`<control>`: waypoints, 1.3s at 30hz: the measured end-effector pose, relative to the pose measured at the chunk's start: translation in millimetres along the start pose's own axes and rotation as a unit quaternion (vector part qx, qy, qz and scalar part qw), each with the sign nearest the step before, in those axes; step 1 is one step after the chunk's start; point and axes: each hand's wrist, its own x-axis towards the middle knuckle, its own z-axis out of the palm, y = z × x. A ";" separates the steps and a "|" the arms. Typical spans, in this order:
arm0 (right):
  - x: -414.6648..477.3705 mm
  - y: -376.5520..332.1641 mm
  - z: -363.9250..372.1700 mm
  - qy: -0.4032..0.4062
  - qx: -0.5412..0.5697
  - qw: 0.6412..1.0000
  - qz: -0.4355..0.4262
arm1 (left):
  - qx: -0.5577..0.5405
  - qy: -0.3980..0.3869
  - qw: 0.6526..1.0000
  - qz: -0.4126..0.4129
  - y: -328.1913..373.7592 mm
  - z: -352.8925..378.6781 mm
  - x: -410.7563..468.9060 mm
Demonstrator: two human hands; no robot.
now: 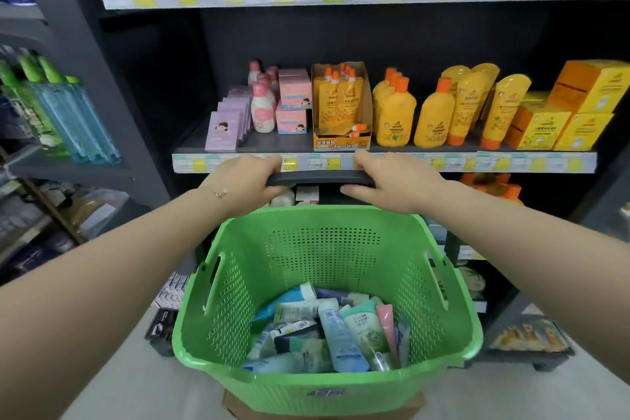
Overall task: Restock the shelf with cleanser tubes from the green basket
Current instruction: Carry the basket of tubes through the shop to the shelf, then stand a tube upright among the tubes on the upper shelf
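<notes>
Both left hand (pixel 250 181) and right hand (pixel 392 181) clenched round handle (pixel 320 178) of green basket (pixel 324 242); cleanser tubes (pixel 337 334) illegibly labelled.

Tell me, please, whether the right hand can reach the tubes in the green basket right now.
Probably, but not yet: the right hand grips the handle. Once it lets go, the basket is open on top and the tubes lie uncovered just below.

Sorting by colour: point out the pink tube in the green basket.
The pink tube, at the pile's right edge beside the pale green tube; no other tube there is pink.
</notes>
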 end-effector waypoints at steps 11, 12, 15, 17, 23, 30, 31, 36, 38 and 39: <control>30.0 25.5 92.0 0.101 -0.065 0.993 -0.018 | -0.031 0.022 0.999 0.033 -34.9 66.6 17.4; 29.3 23.2 97.5 0.074 -0.052 0.996 0.007 | -0.032 0.001 0.999 0.018 -33.0 72.4 18.3; 29.1 18.6 109.2 0.013 -0.047 0.998 0.035 | -0.018 -0.051 0.998 -0.011 -29.3 86.5 20.9; 31.1 18.1 116.2 -0.037 -0.033 0.998 0.044 | -0.019 -0.085 0.996 -0.026 -28.4 92.9 20.9; 28.2 11.0 127.7 -0.103 0.032 0.991 0.078 | -0.022 -0.136 0.990 -0.023 -23.8 102.4 11.4; 16.8 -28.1 116.0 -0.011 0.074 0.997 -0.003 | -0.034 0.016 0.991 0.126 -1.7 115.3 -2.0; 16.8 -35.7 117.7 -0.066 0.074 0.995 0.004 | -0.039 -0.002 0.989 0.140 6.8 119.0 -5.4; 10.1 -48.1 158.5 -0.328 0.080 0.941 0.040 | -0.010 -0.251 0.954 0.163 44.0 150.0 -17.7; 3.3 -46.5 175.6 -0.384 0.089 0.917 0.054 | 0.008 -0.337 0.925 0.176 54.5 165.2 -23.6; 0.4 -46.2 181.2 -0.404 0.096 0.908 0.060 | 0.020 -0.360 0.914 0.188 59.7 172.9 -26.8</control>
